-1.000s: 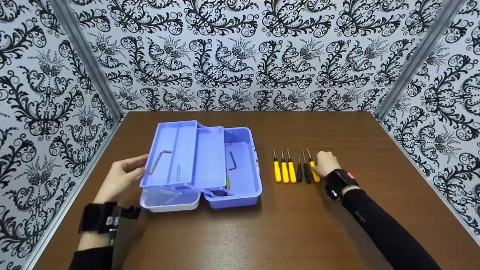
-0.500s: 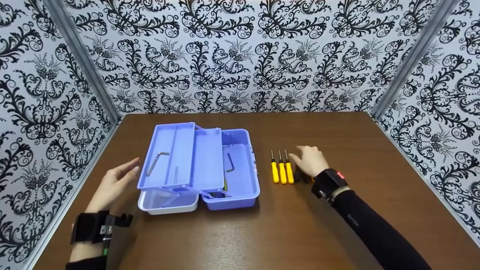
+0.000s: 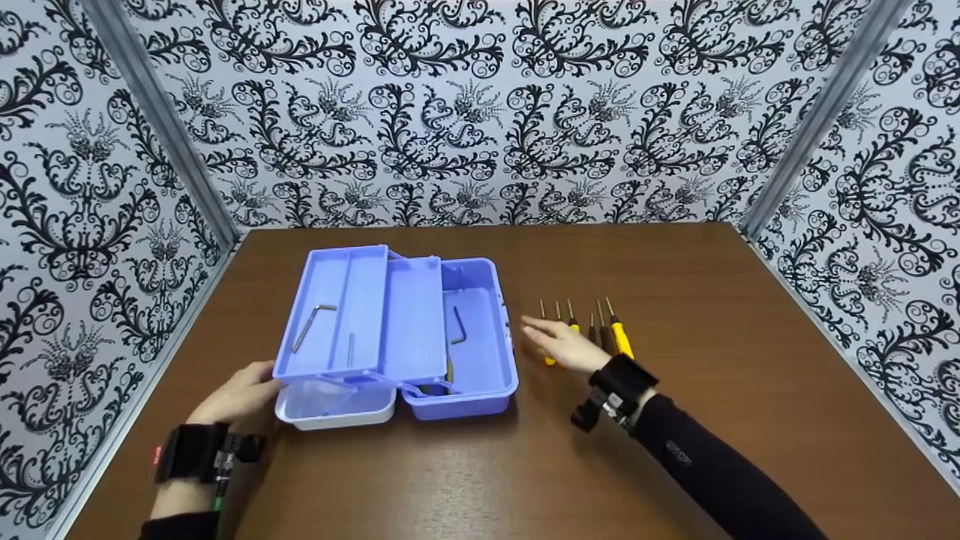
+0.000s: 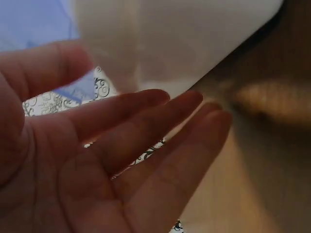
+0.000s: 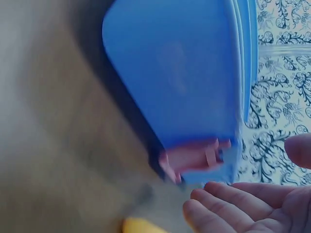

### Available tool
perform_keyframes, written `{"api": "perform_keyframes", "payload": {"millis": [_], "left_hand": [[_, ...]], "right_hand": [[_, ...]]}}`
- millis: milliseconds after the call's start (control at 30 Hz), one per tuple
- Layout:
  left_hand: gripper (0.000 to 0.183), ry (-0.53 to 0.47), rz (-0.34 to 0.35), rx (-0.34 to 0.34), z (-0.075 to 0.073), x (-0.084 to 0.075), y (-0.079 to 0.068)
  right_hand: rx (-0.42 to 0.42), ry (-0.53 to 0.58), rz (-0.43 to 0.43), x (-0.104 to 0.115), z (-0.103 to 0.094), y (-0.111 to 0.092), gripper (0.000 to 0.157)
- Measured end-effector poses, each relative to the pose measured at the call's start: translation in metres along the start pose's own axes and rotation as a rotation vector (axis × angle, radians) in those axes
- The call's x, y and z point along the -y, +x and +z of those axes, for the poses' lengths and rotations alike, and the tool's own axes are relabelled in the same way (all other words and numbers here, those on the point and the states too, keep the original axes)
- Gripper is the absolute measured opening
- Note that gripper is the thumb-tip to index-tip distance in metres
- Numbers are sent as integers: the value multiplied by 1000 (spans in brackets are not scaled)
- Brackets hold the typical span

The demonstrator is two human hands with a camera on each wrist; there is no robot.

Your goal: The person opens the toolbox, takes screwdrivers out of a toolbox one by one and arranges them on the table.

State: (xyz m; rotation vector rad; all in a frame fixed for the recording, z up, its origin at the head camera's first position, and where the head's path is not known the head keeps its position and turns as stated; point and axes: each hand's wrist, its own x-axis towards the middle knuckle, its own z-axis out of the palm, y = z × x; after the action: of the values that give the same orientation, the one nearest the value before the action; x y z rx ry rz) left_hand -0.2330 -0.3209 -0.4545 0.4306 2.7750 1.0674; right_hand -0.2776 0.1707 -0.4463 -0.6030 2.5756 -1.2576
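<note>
My left hand (image 3: 236, 394), fingers extended, is at the left side of an open blue-purple toolbox (image 3: 484, 315). In the left wrist view its fingertips come right up to the whitish lid (image 4: 194, 34), and nothing is held. My right hand (image 3: 566, 349) reaches over a row of screwdrivers, fingers straight, close to the toolbox's right wall. The right wrist view shows it empty near a pinkish latch (image 5: 192, 158). Partly under that hand lie yellow-handled screwdrivers (image 3: 550, 361); beside it are black-handled ones (image 3: 605, 337) and another yellow screwdriver (image 3: 622, 340).
Raised trays extend left from the toolbox; the upper tray (image 3: 366, 300) holds a silver hex key (image 3: 303, 331). A dark hex key (image 3: 459, 328) lies in the main compartment. Everything stands on a brown table (image 3: 465, 480) with patterned walls (image 3: 465, 112) on three sides.
My right hand has left the rightmost yellow screwdriver and swept left over the row toward the toolbox. My left hand drew back from the upper tray, then came down beside the toolbox.
</note>
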Motion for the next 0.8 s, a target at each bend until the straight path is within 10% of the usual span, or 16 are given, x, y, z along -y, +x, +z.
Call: {"api": "perform_keyframes", "payload": {"millis": [300,800], "left_hand": [[35,-96,-45,-46,4,-8,2],[50,-279,-37,-261,-12,-56,-8]], "right_hand": [[146,514,73,0,21,6,49],[117,565,100,-2,19,5,51]]}}
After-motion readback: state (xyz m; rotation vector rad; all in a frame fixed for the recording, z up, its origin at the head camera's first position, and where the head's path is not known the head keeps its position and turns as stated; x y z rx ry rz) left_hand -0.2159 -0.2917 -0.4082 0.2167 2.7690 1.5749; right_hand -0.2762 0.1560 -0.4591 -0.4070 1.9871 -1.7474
